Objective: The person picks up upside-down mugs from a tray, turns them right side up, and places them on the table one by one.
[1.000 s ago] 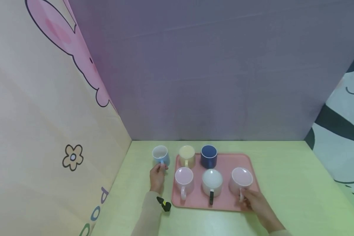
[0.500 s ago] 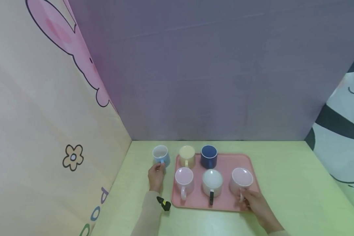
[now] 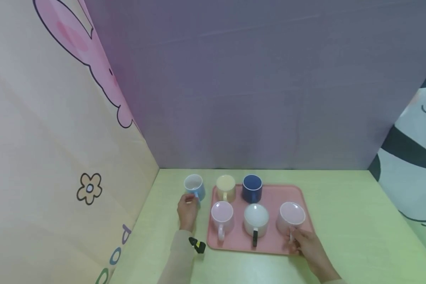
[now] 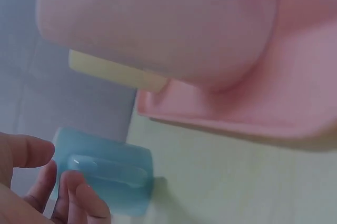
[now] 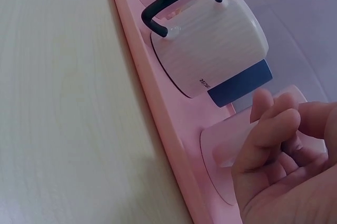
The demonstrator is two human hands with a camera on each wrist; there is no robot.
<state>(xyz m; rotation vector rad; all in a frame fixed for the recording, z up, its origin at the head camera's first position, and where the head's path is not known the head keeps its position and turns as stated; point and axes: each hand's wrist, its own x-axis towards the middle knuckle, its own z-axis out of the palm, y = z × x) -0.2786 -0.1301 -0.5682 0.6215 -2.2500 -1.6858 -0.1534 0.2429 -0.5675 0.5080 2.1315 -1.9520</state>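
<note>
A light blue mug (image 3: 200, 191) with a white inside stands on the table, left of the pink tray (image 3: 278, 194). My left hand (image 3: 187, 213) is at its handle; in the left wrist view, thumb and fingers (image 4: 87, 201) are spread apart beside the mug and do not close round the handle. On the tray's right side stands a pale pink mug (image 3: 291, 215). My right hand (image 3: 309, 247) pinches its handle, and in the right wrist view the curled fingers (image 5: 263, 137) partly hide that handle.
More mugs stand on the tray: a second pink mug (image 3: 222, 215), a white mug (image 3: 256, 219) with a black handle, a yellow mug (image 3: 226, 188) and a dark blue mug (image 3: 252, 189). A grey-purple wall (image 3: 255, 98) rises behind the table (image 3: 358, 221).
My left hand has let go of the light blue mug's handle and drawn slightly to the left. The right hand stays almost still at the pink mug; the mugs keep their places.
</note>
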